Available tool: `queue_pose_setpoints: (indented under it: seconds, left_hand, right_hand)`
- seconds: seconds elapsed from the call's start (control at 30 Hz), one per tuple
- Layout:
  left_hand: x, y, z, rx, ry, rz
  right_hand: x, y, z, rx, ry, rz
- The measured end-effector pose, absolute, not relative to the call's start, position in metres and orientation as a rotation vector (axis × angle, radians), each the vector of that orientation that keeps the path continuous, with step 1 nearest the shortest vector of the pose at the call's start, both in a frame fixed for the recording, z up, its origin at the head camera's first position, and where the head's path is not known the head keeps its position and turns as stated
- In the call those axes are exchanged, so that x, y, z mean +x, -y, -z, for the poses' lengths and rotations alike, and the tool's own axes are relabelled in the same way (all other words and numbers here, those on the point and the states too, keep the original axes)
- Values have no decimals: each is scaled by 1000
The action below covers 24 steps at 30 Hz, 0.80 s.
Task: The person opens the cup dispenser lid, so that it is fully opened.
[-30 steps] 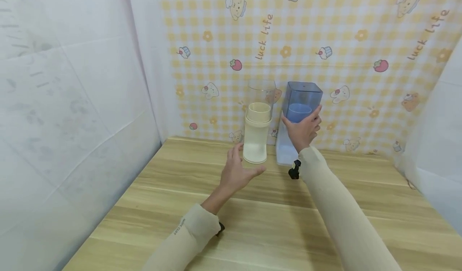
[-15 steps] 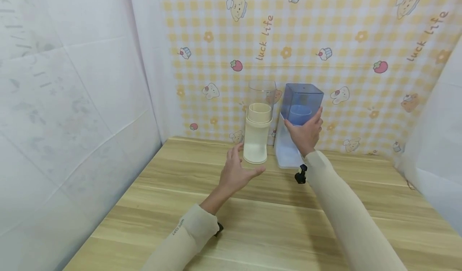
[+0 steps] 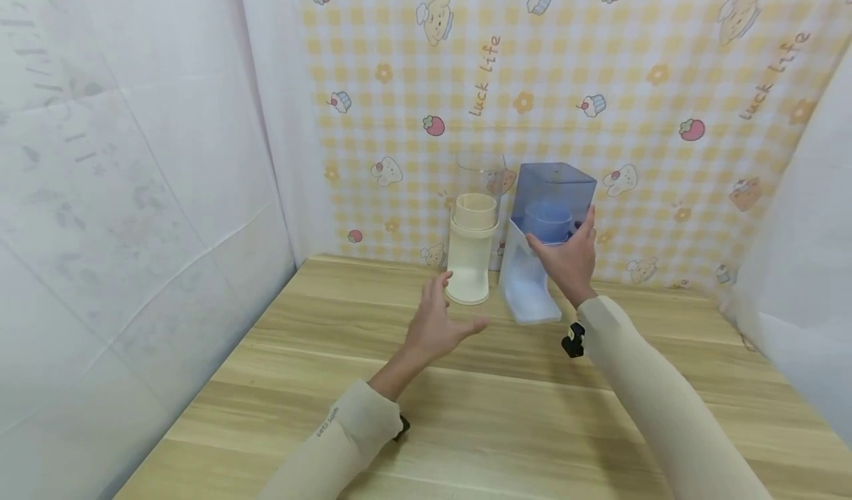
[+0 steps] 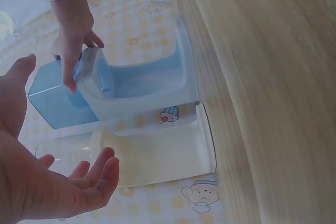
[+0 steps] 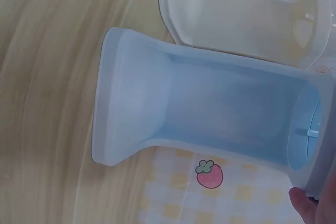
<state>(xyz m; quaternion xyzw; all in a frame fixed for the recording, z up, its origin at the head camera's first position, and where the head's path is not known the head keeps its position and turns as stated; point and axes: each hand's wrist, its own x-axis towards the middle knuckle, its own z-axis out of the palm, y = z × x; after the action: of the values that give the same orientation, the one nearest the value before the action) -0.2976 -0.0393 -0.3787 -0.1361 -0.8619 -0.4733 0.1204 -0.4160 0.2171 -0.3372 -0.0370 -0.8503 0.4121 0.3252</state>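
A pale blue dispenser (image 3: 524,285) with a squared, see-through blue top stands at the back of the table. My right hand (image 3: 569,259) grips it near the joint of top and stand, thumb in front and fingers round the right side. Its open front and flared foot (image 5: 123,98) fill the right wrist view, with a round hole under the top. Just left stands a cream dispenser (image 3: 469,263) with a clear round top. In front of that one my left hand (image 3: 435,326) hovers, thumb and fingers spread, holding nothing. In the left wrist view its fingers (image 4: 100,174) overlap the cream dispenser.
A yellow checked cloth (image 3: 393,137) printed with cartoons hangs right behind both dispensers. White sheeting (image 3: 166,189) closes the left side, and more white sheeting (image 3: 799,248) the right. The wood-grain table (image 3: 466,411) runs toward me beneath my arms.
My right hand has drawn the blue dispenser a little toward me and turned it, so its foot now lies farther forward. My left hand has stayed nearly still beside the cream dispenser.
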Motion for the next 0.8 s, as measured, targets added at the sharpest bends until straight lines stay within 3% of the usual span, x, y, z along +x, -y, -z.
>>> queue_pose_setpoints:
  seconds: [0.8]
  left_hand:
    - [-278, 44, 373, -531, 2595, 1421]
  right_hand:
    - [-347, -237, 342, 198, 2166, -1130]
